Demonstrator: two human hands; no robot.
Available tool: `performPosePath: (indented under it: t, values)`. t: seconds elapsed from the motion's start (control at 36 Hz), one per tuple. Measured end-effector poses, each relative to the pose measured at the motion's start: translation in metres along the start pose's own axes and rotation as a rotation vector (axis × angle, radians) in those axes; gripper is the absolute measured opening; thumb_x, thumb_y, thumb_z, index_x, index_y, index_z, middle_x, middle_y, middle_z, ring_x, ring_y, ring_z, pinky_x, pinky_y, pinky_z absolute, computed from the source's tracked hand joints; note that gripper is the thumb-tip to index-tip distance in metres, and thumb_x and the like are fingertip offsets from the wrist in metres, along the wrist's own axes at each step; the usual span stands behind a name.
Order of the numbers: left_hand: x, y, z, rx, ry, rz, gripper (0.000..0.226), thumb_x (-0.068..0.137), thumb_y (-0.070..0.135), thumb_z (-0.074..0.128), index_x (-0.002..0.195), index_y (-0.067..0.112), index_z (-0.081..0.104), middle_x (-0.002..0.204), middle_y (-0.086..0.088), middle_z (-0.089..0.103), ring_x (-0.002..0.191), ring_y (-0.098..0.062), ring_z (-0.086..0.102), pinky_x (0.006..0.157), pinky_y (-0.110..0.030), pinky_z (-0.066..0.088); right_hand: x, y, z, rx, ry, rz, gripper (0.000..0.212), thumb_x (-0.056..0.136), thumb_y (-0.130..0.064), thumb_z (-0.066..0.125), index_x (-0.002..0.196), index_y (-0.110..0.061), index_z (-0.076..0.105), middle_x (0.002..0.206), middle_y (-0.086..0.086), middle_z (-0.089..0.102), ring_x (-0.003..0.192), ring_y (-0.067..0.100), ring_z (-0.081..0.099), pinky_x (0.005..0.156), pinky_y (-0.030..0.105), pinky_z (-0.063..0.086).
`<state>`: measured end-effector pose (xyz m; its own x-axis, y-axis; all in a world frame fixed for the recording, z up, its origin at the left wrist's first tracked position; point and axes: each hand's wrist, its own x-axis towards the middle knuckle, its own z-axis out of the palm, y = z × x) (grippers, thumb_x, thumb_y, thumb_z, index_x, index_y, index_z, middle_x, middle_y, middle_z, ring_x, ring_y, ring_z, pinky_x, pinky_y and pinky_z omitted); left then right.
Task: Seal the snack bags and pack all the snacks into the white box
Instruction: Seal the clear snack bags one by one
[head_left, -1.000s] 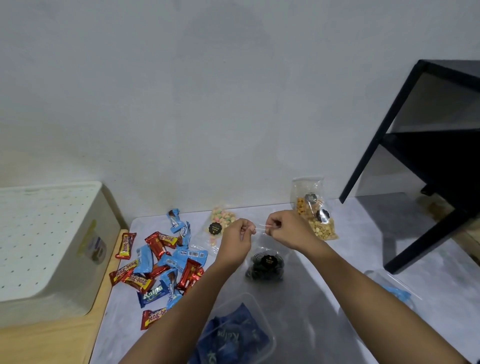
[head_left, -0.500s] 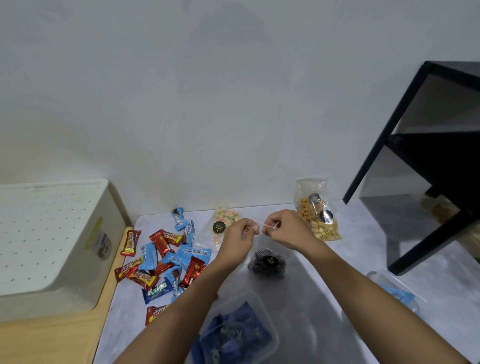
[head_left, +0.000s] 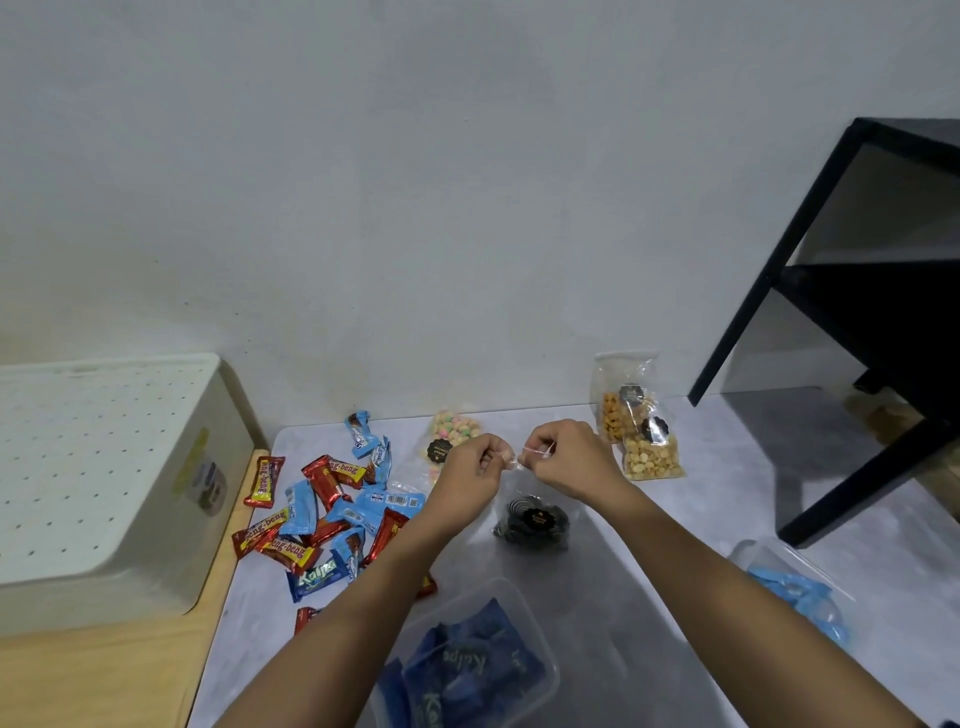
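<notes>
Beside white box (head_left: 104, 493), candy bars (head_left: 322, 514), peanut bags (head_left: 641, 436)

Snack bars (head_left: 332, 514) lie between the box (head_left: 104, 493) and the snack bags (head_left: 641, 436)

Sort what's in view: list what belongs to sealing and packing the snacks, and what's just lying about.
Job: dark snack bag, pinched at its top by left hand and right hand; pastel snack bag; nut bags; loose wrapped bars; tub of blue packs; tub of light-blue packs; white box.
Lying about: black shelf frame; wooden surface.
</notes>
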<state>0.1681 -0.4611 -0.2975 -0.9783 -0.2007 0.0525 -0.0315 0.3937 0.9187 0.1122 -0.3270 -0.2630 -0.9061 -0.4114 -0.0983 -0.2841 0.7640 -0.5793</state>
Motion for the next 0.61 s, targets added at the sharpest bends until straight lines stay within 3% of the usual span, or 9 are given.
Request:
performPosePath:
  t: [0.08,0.17,0.25,0.33,0.42,0.61]
  values:
    - [-0.001,0.0,0.001,-0.049,0.022,0.007,0.014,0.09,0.003,0.051,0.082,0.011,0.06,0.077,0.004,0.058,0.07,-0.001,0.051,0.065,-0.003,0.039,0.002,0.004,-0.01,0.153,-0.097,-0.039,0.018,0.079,-0.017,0.067,0.065,-0.028,0.065,0.062,-0.014,0.058,0.066,0.007,0.053,0.061,0.015,0.042]
    - [-0.002,-0.002,0.004,-0.094,0.048,-0.011,0.012,0.09,0.004,0.052,0.083,0.01,0.06,0.075,0.005,0.057,0.07,-0.002,0.051,0.066,-0.003,0.04,0.004,0.009,-0.017,0.15,-0.16,-0.062,0.006,0.082,-0.013,0.067,0.083,-0.016,0.072,0.07,-0.013,0.06,0.066,-0.002,0.053,0.056,0.003,0.038]
    - [-0.001,-0.005,0.007,-0.135,0.059,-0.036,0.011,0.09,0.006,0.053,0.084,0.012,0.06,0.078,0.005,0.059,0.073,-0.005,0.053,0.068,-0.004,0.042,0.005,0.015,-0.018,0.16,-0.14,-0.035,0.007,0.082,-0.009,0.066,0.082,-0.013,0.072,0.066,-0.01,0.06,0.061,0.0,0.051,0.054,0.003,0.039]
    - [0.001,-0.006,0.009,-0.147,0.047,-0.048,0.007,0.09,0.01,0.056,0.087,0.014,0.061,0.079,0.007,0.059,0.071,-0.003,0.051,0.067,-0.005,0.042,0.006,0.017,-0.016,0.162,-0.106,-0.022,0.008,0.081,-0.008,0.066,0.08,-0.011,0.073,0.075,0.003,0.068,0.066,0.006,0.055,0.062,0.013,0.044]
    - [0.002,-0.007,0.008,-0.096,0.018,-0.035,0.005,0.089,0.013,0.059,0.086,0.015,0.062,0.079,0.01,0.058,0.072,-0.003,0.051,0.066,-0.006,0.041,0.005,0.017,-0.015,0.148,-0.105,-0.039,0.006,0.08,-0.009,0.068,0.082,-0.009,0.073,0.075,0.001,0.066,0.062,0.001,0.052,0.055,0.005,0.039]
    - [0.004,-0.004,0.007,0.015,0.094,0.053,0.012,0.083,0.009,0.065,0.073,0.016,0.064,0.074,0.007,0.062,0.07,-0.001,0.053,0.066,-0.005,0.039,0.005,0.025,-0.019,0.184,-0.13,-0.054,0.008,0.08,-0.011,0.07,0.087,-0.013,0.072,0.072,-0.005,0.061,0.066,0.004,0.052,0.058,0.009,0.039]
